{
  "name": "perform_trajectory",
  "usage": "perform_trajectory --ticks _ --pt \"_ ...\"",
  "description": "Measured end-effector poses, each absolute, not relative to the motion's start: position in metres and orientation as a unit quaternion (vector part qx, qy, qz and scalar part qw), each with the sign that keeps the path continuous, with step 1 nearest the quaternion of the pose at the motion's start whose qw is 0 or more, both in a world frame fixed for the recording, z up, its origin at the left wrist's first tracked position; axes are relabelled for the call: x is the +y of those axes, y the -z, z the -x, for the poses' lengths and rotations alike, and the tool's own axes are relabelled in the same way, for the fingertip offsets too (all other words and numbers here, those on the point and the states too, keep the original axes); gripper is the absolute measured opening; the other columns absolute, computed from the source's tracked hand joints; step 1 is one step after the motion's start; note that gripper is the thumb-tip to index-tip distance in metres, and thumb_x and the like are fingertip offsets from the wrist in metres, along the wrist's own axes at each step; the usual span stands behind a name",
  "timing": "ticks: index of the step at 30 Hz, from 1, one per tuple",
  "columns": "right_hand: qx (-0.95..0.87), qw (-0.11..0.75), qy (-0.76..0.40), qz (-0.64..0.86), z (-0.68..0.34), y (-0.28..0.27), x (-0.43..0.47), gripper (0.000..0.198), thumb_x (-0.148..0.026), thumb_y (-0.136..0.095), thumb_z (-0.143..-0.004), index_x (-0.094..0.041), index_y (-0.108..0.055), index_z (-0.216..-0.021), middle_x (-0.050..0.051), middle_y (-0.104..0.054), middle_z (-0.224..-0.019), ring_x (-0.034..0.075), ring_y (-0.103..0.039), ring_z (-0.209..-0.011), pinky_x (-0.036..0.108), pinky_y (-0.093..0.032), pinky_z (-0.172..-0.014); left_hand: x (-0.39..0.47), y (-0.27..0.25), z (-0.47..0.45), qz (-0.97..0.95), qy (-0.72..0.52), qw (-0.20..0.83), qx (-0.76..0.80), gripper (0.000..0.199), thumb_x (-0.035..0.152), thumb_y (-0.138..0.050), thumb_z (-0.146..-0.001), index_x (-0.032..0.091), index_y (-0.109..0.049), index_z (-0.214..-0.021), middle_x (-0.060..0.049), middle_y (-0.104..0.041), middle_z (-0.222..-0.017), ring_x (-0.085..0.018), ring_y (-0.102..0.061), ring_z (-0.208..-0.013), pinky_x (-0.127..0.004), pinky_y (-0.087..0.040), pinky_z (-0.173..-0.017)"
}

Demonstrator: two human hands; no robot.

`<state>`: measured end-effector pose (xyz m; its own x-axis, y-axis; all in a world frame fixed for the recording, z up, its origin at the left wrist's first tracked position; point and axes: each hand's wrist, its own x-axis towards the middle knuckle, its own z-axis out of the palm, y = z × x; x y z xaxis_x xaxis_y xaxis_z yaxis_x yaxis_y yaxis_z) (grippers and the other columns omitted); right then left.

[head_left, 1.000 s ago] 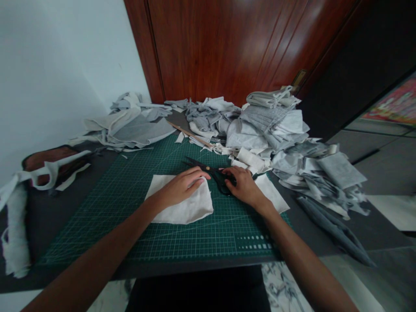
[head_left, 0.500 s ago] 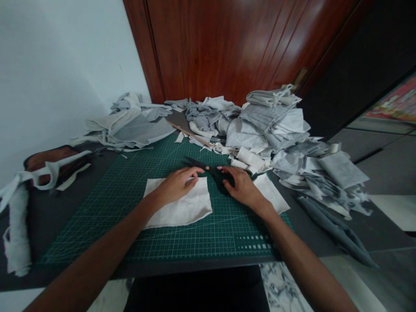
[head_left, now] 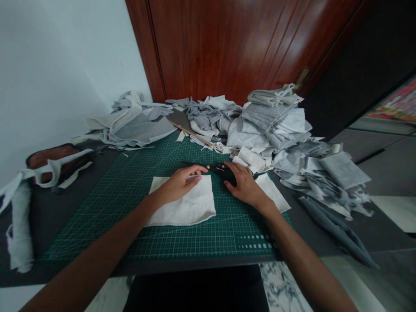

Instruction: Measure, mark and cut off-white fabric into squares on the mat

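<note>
Left hand lay flat, fingers spread, pinning the white cloth to the mat; right hand was curled round the scissors w/ blades resting on the mat.

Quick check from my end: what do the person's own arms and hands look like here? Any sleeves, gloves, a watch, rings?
Both forearms are bare for as much of them as the view shows: no sleeves or cuffs. The left hand and right hand wear no gloves, and neither wrist carries a watch or band. No rings show, though the picture is too soft to rule out a thin one. Nails look short and unpainted.
</note>
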<state>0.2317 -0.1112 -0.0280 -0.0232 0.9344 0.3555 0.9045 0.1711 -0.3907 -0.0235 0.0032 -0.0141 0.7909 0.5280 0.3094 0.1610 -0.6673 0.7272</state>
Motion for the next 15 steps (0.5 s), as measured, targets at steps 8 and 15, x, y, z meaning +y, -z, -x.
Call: perform_trajectory --ticks 8,15 --pt "-0.781 0.387 -0.13 0.472 -0.214 0.0 -0.115 0.023 -0.018 -0.059 -0.098 -0.019 -0.068 -0.119 0.009 -0.074 -0.109 0.024 -0.068 -0.104 0.043 -0.054 -0.099 -0.006 0.0 0.024 -0.809 -0.328 0.461 0.157 0.023 0.029 -0.057 -0.098 0.019 -0.075 -0.107 -0.007 -0.076 -0.107 -0.02 -0.068 -0.1 -0.029 -0.05 -0.088" --pt "-0.835 0.318 -0.278 0.353 -0.19 0.001 -0.124 0.021 -0.012 -0.058 -0.097 -0.017 -0.074 -0.109 0.009 -0.076 -0.101 0.021 -0.069 -0.097 0.037 -0.055 -0.092 0.005 -0.023 0.051 -0.667 -0.314 0.64 0.217 0.01 0.02 -0.054 -0.066 0.02 -0.051 -0.076 0.002 -0.05 -0.064 -0.01 -0.043 -0.052 -0.022 -0.031 -0.046"
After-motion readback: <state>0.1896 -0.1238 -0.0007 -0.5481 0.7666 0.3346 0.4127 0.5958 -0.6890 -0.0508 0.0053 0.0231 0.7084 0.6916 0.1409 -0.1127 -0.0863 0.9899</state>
